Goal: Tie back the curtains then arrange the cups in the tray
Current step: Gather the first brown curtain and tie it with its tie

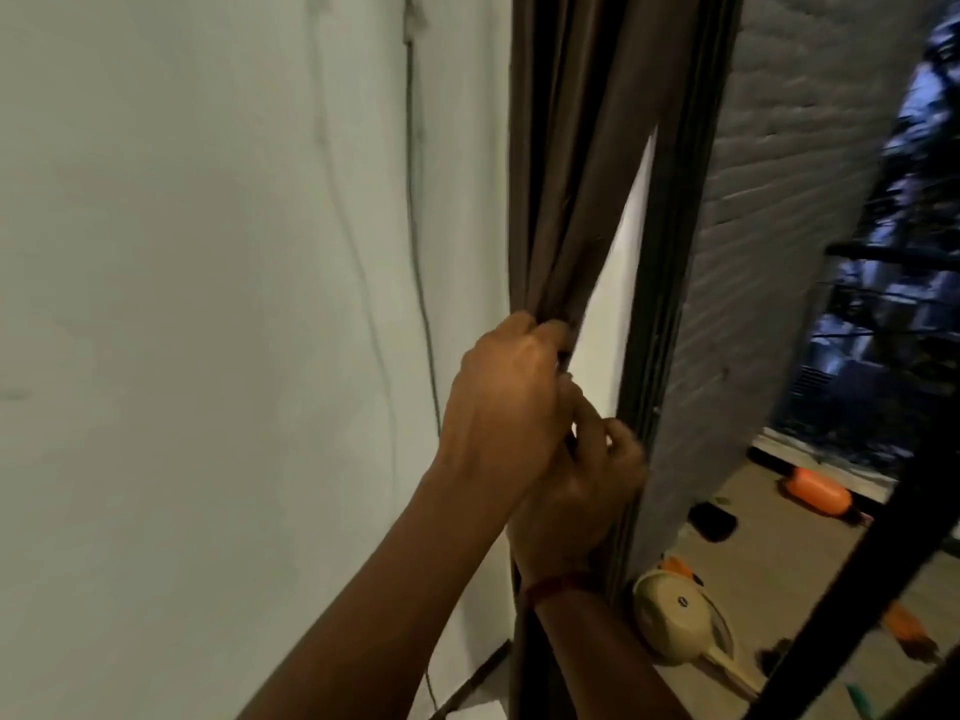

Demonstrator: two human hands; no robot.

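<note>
A dark brown curtain (582,163) hangs gathered into a narrow bunch beside the dark door frame (660,304). My left hand (504,407) grips the bunched fabric at about mid-height, fingers curled round it. Just below and partly behind it, my right hand (582,491) has its fingers curled at the same bunch; a red thread sits on that wrist. What the right fingers pinch is hidden by the left hand. No cups or tray are in view.
A white wall (208,304) with a thin cable (415,226) running down it fills the left. Beyond the glass lie a grey brick wall (779,200), a cream racket-like object (675,621) and orange items (815,491) on the floor.
</note>
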